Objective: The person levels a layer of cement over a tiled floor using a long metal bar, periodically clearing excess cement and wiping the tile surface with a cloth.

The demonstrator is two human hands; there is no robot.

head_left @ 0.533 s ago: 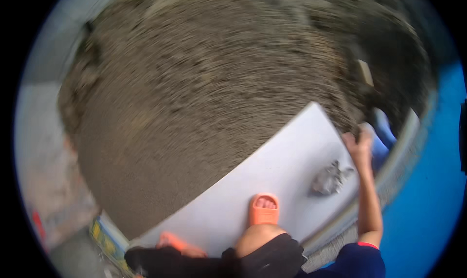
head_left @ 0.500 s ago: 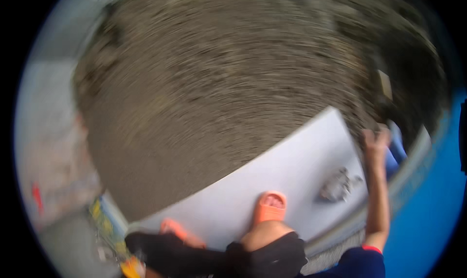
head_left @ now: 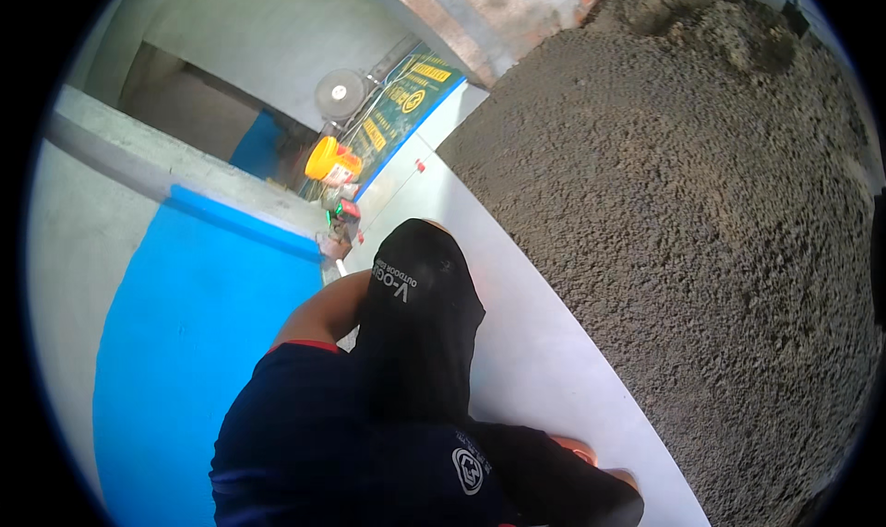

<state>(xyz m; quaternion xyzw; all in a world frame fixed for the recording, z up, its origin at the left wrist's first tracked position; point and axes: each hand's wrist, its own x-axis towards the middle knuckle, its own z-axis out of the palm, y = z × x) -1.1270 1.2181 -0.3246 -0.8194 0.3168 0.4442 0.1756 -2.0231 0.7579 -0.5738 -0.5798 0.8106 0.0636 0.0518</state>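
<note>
My left arm (head_left: 323, 310) bends forward and passes behind my black-trousered knee (head_left: 420, 278). My leg hides the left hand, so its fingers do not show. My right hand is out of the picture. Under me lies a large pale tile (head_left: 554, 342), and an orange sandal (head_left: 577, 449) rests on it. A small device (head_left: 343, 213) with red parts and a green light sits beyond the knee, nearest to the left arm. Beside it stands a yellow bucket (head_left: 330, 162).
Rough grey mortar (head_left: 674, 278) spreads along the tile's right edge. Small red clips (head_left: 420, 166) mark a tile joint. A green printed sheet (head_left: 392, 112) and a round grey disc (head_left: 340, 95) lie farther off. Blue sheeting (head_left: 194, 342) covers the left side, beside a low ledge (head_left: 185, 172).
The view has swung left. My right hand, which was reaching beside the tile's right end, has left the picture. The left arm, yellow bucket and green sheet now show clearly.
</note>
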